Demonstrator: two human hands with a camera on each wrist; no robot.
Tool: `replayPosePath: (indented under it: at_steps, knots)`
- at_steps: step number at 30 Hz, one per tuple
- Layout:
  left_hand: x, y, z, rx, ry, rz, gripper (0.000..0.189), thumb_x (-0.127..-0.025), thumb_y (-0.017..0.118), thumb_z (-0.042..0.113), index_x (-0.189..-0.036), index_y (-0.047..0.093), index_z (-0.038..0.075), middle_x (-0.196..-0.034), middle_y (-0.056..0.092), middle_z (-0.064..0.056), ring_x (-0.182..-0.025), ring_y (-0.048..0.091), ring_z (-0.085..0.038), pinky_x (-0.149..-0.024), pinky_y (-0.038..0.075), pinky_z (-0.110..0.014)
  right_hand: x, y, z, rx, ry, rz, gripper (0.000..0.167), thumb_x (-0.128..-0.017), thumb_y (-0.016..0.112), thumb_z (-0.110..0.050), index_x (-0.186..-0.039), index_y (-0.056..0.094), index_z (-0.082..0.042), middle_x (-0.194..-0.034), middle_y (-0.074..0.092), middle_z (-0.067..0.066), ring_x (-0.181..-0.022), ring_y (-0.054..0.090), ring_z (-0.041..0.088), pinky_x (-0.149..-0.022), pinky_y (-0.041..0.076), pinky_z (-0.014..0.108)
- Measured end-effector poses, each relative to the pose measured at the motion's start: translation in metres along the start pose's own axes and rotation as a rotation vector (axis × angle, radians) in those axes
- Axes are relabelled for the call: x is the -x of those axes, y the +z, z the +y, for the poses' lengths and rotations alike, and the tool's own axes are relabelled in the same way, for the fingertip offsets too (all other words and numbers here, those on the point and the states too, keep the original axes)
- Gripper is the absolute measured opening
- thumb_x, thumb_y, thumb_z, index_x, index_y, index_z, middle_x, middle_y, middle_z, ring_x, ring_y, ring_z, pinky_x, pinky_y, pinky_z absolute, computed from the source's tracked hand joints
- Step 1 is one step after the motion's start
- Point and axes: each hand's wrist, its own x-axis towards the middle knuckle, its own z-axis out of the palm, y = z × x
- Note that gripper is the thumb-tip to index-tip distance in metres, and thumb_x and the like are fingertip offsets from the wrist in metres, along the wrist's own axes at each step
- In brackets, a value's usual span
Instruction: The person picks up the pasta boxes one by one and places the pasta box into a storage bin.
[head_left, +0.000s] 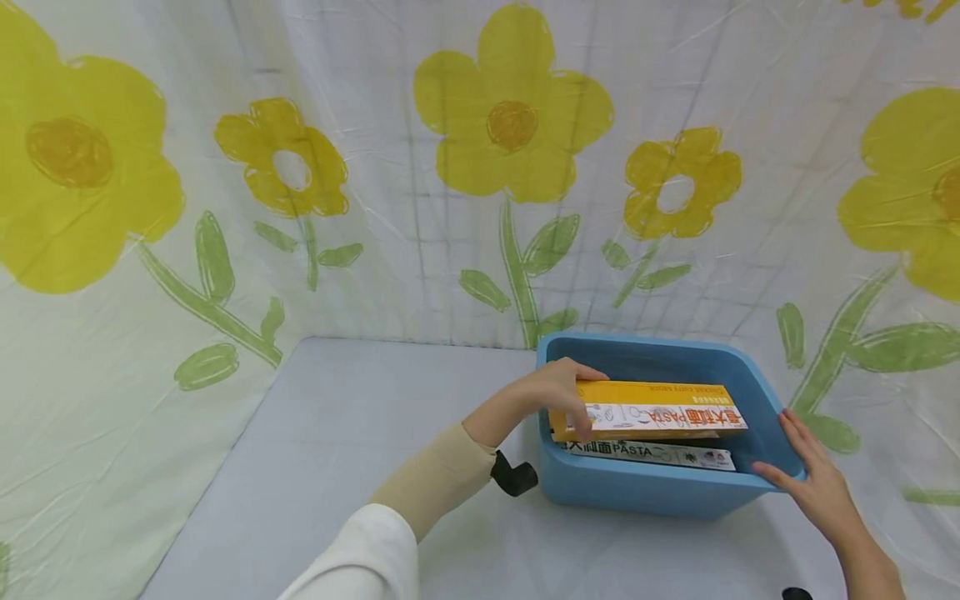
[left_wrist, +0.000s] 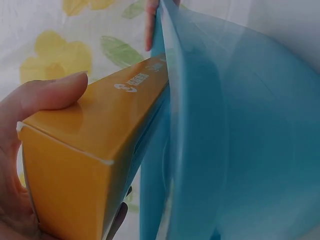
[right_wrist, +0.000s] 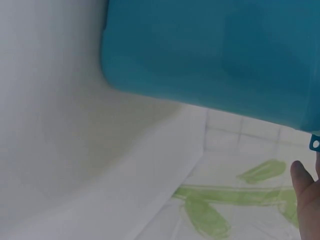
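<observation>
My left hand (head_left: 558,393) grips the near left end of a yellow-orange pasta box (head_left: 652,398), with the thumb on one face in the left wrist view. That box lies tilted in the mouth of a blue plastic bin (head_left: 630,487). Beneath it in the bin sits a second pasta box (head_left: 652,454) with dark lettering, partly covered by the first. At the bin's front right corner my right hand (head_left: 817,475) holds the rim, its thumb over the front edge and its fingers along the right side.
The bin stands on a pale grey table (head_left: 360,417) toward its right side. Behind and beside the table hangs a white curtain (head_left: 390,250) printed with yellow flowers. A black strap piece (head_left: 514,475) hangs at the left wrist, close to the bin's left wall.
</observation>
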Motion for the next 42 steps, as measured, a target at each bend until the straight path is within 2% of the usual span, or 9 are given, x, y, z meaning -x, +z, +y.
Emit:
replayPosePath:
  at_steps: [8, 12, 15, 22, 31, 36, 42]
  knots:
    - [-0.016, 0.01, 0.01, -0.092, -0.035, -0.052, 0.087, -0.057, 0.085, 0.004, -0.138, 0.056, 0.013, -0.103, 0.065, 0.007, -0.079, 0.055, -0.012, -0.061, 0.051, -0.026, 0.0, -0.001, 0.0, -0.008, 0.002, -0.012, 0.087, -0.095, 0.061, -0.033, -0.154, 0.007, -0.001, -0.16, -0.002, 0.022, -0.139, 0.0, 0.057, -0.094, 0.012, 0.08]
    - [-0.02, 0.017, 0.011, -0.069, -0.052, -0.072, 0.085, -0.058, 0.086, 0.002, -0.137, 0.057, 0.014, -0.098, 0.066, 0.007, -0.074, 0.059, -0.013, -0.059, 0.053, -0.027, 0.0, 0.0, 0.001, -0.022, -0.017, -0.006, 0.086, -0.094, 0.061, -0.031, -0.154, 0.008, -0.001, -0.161, -0.002, 0.02, -0.14, -0.001, 0.055, -0.096, 0.01, 0.08]
    - [-0.022, 0.021, 0.01, -0.055, -0.071, -0.073, 0.085, -0.058, 0.087, 0.001, -0.137, 0.058, 0.016, -0.098, 0.067, 0.007, -0.072, 0.061, -0.014, -0.059, 0.053, -0.028, 0.0, 0.001, 0.002, -0.03, -0.036, 0.002, 0.085, -0.094, 0.062, -0.03, -0.154, 0.009, 0.0, -0.161, -0.003, 0.016, -0.14, -0.001, 0.054, -0.097, 0.009, 0.079]
    - [-0.024, 0.028, 0.013, -0.133, -0.082, -0.064, 0.084, -0.058, 0.087, 0.005, -0.137, 0.059, 0.018, -0.103, 0.067, 0.007, -0.076, 0.057, -0.011, -0.058, 0.052, -0.025, 0.001, 0.003, 0.004, -0.036, -0.058, 0.016, 0.084, -0.094, 0.062, -0.028, -0.154, 0.011, 0.001, -0.162, -0.003, 0.012, -0.141, -0.001, 0.054, -0.096, 0.008, 0.079]
    - [-0.028, 0.031, 0.018, -0.174, -0.082, -0.074, 0.085, -0.058, 0.086, 0.006, -0.137, 0.059, 0.021, -0.106, 0.066, 0.009, -0.077, 0.057, -0.01, -0.057, 0.052, -0.026, 0.003, 0.002, 0.006, -0.031, -0.053, 0.021, 0.083, -0.094, 0.062, -0.027, -0.154, 0.011, -0.001, -0.162, -0.005, 0.004, -0.141, -0.001, 0.052, -0.097, 0.008, 0.079]
    - [-0.028, 0.029, 0.018, -0.177, -0.093, -0.095, 0.085, -0.059, 0.087, 0.009, -0.138, 0.057, 0.019, -0.107, 0.064, 0.008, -0.082, 0.054, -0.01, -0.061, 0.051, -0.024, 0.003, 0.002, 0.006, -0.028, -0.063, 0.031, 0.083, -0.093, 0.063, -0.027, -0.154, 0.011, -0.001, -0.162, -0.005, -0.003, -0.141, 0.0, 0.052, -0.097, 0.008, 0.079]
    - [-0.031, 0.024, 0.015, -0.17, -0.09, -0.183, 0.083, -0.064, 0.086, 0.012, -0.14, 0.054, 0.013, -0.107, 0.062, 0.007, -0.089, 0.052, -0.009, -0.072, 0.048, -0.02, 0.003, 0.004, 0.007, -0.027, -0.077, 0.042, 0.083, -0.093, 0.063, -0.027, -0.153, 0.013, 0.0, -0.162, -0.004, -0.005, -0.142, 0.0, 0.051, -0.099, 0.008, 0.078]
